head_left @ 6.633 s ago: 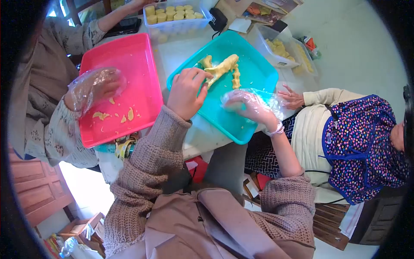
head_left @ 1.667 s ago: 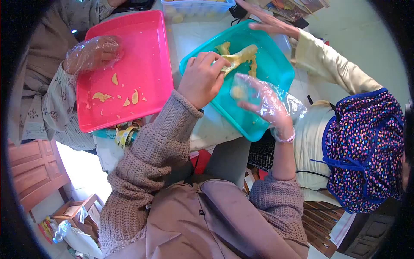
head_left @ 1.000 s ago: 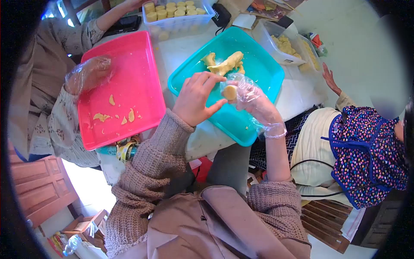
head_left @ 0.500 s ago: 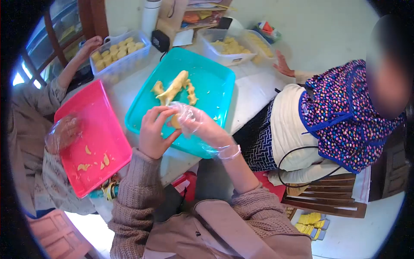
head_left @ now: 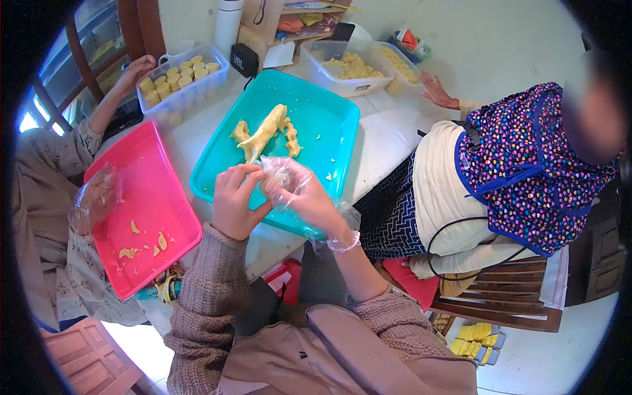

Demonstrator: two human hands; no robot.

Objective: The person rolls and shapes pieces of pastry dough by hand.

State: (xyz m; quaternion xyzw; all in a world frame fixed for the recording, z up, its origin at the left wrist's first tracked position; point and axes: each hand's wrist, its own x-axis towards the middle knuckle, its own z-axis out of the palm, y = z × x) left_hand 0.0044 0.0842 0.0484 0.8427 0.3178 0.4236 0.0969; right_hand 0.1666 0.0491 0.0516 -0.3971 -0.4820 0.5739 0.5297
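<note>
The bare left hand (head_left: 237, 201) and plastic-gloved right hand (head_left: 299, 191) meet over the rectangular teal plastic tray (head_left: 322, 125) — both with fingers curled; whether either grips anything, I cannot tell.

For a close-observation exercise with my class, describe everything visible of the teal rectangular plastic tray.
The teal rectangular plastic tray looks smooth and shallow, with rounded corners and a raised rim. It lies flat on the pale table, beside a pink plastic tray. Inside are a thick yellow dough roll, ragged smaller dough pieces and scattered crumbs. The left hand and plastic-gloved right hand hide part of its near side; whether they touch it is unclear.
</note>
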